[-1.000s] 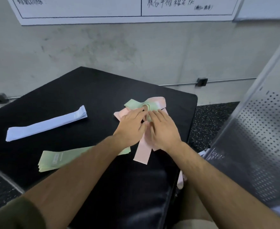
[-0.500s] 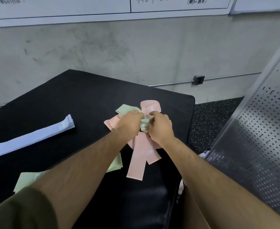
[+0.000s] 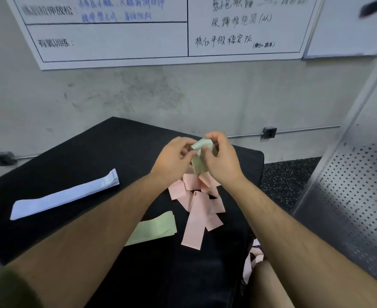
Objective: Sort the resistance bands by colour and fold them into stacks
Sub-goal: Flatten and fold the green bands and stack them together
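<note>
Both hands are raised above the black bench [image 3: 94,152]. My left hand [image 3: 172,158] and my right hand [image 3: 222,161] pinch one green band [image 3: 199,162] between them, its lower end hanging down. Under the hands lies a loose heap of pink bands [image 3: 196,210]. A folded stack of green bands [image 3: 155,227] lies on the bench near my left forearm, partly hidden by it. A long stack of pale blue bands [image 3: 72,194] lies at the left.
A concrete wall with a white board of handwriting [image 3: 160,30] stands behind the bench. A perforated metal panel [image 3: 356,196] rises at the right. Speckled floor [image 3: 283,178] shows beyond the bench's right edge. More pink material [image 3: 253,261] hangs below the bench's right side.
Both hands have lifted the green band up off the pink heap. The camera has tilted upward, showing more of the wall board.
</note>
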